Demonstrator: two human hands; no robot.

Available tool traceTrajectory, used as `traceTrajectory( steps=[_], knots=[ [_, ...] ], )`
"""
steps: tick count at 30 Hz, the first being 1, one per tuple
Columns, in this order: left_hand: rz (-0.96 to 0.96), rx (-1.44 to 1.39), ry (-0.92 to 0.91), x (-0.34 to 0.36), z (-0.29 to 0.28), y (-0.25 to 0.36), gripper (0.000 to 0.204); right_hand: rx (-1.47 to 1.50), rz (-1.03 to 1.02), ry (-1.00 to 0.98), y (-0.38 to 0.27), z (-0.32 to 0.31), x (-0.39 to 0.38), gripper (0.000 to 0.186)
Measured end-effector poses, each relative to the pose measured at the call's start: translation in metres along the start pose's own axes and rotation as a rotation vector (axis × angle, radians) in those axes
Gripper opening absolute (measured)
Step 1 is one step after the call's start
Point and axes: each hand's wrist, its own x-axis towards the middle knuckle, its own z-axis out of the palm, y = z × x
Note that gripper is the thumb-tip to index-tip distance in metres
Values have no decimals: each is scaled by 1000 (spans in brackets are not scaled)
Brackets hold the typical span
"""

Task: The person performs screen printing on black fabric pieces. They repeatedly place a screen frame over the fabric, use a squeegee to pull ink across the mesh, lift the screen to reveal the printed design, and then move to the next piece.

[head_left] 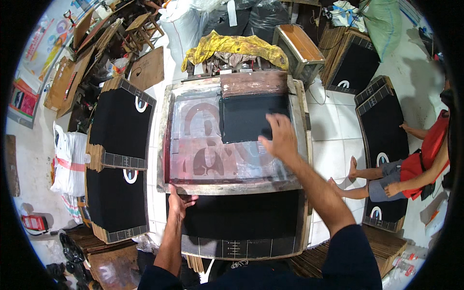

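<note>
Taking the middle of the framed screen [229, 188] as our clock's centre, we see our left hand [178, 202] at seven o'clock, thumb up against the lower rim and fingers pointing toward six, under or just before that edge; we cannot tell whether they close on it. Our right hand [281, 137] is at three o'clock, holding nothing that we can see, its fingers parted and loosely bent at the edge of a dark rectangular patch [246, 116]. Whether the fingertips touch it, we cannot tell.

The framed screen lies over a black board [237, 217], whose near part shows at six o'clock. The dark rectangular patch sits between one and two, just below a brown wooden strip [253, 83], with a yellow cloth [237, 48] beyond at twelve. Other black panels [118, 121] lie at nine.

We judge the step in hand to be handling the framed screen in place above the board. The next move seems to call for a sure left hold on the rim, an even lift or press, and right fingers clear of wet-looking areas.
</note>
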Motion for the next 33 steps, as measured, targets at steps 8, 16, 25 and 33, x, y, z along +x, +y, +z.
traceTrajectory(
  steps=[8,16,25,33],
  knots=[
    [656,700,988,10,-11,-31,68,-319,-90,-284,74,66,192,95],
    [621,671,990,33,-6,-51,69,-239,-164,-127,63,62,179,36],
    [621,711,1007,35,-8,-53,63,-366,-79,-139,59,85,159,27],
    [643,720,1054,35,-5,-51,59,-316,-59,-221,8,42,65,29]
  ],
)
